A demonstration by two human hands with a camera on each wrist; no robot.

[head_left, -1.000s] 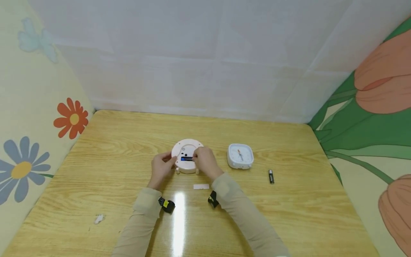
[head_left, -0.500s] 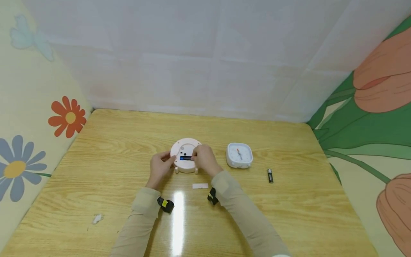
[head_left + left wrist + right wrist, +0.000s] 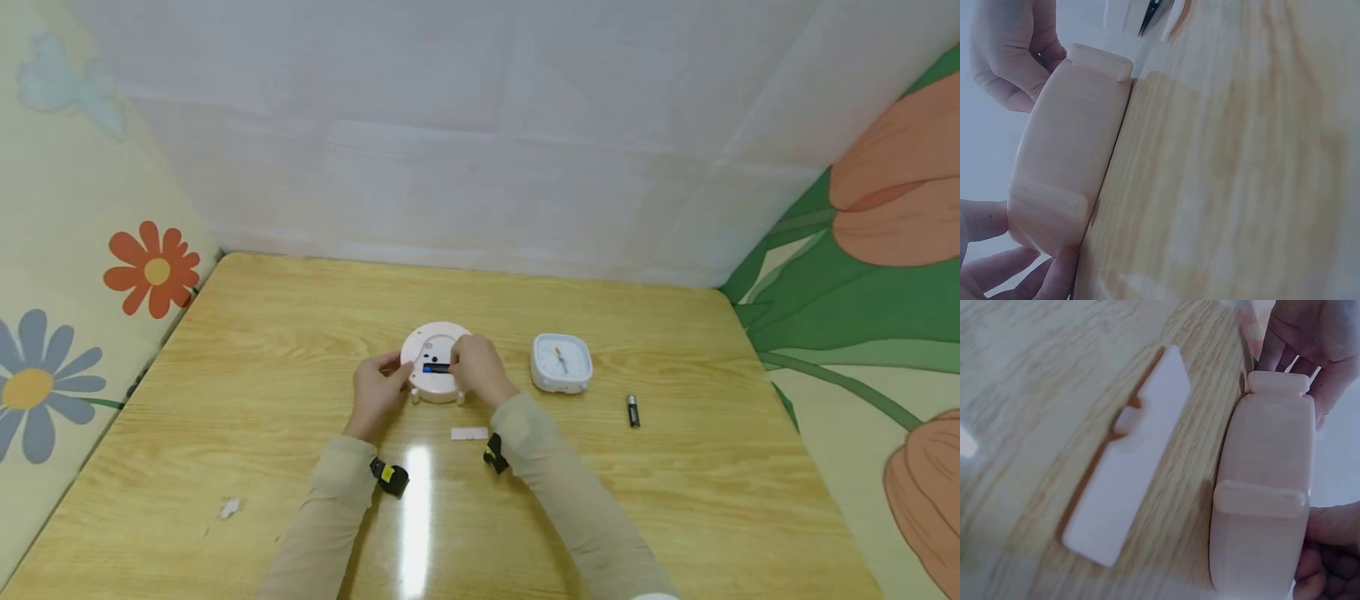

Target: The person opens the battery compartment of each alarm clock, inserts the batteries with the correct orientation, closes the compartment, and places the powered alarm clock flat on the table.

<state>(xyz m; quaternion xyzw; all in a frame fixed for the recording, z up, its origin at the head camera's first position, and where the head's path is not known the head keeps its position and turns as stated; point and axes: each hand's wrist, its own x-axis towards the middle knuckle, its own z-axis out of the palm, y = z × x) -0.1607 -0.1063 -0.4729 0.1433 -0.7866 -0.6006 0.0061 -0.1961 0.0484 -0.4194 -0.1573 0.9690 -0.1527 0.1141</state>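
A round pale pink clock [image 3: 437,385] lies back side up on the table, its battery compartment uncovered. Inside sits a dark battery [image 3: 436,368] with a blue end. My left hand [image 3: 377,392] holds the clock's left edge, thumb on the back; in the left wrist view its fingers [image 3: 1054,278] touch the rim. At the compartment's right end, my right hand [image 3: 482,372] has curled fingers pinching the battery, whose right end they hide. The right wrist view shows the clock's side with two feet [image 3: 1260,499]. A flat pink battery cover [image 3: 1132,465] lies in front of the clock.
To the right stands a white square alarm clock [image 3: 561,363], face up. Farther right lies a loose black battery [image 3: 633,412]. A small white scrap [image 3: 229,507] is on the wooden table [image 3: 300,317] at the front left. A white sheet [image 3: 465,183] hangs behind.
Both hands and the clock keep nearly the same place. The head view shifts slightly; the battery stays in the compartment under the right fingers.
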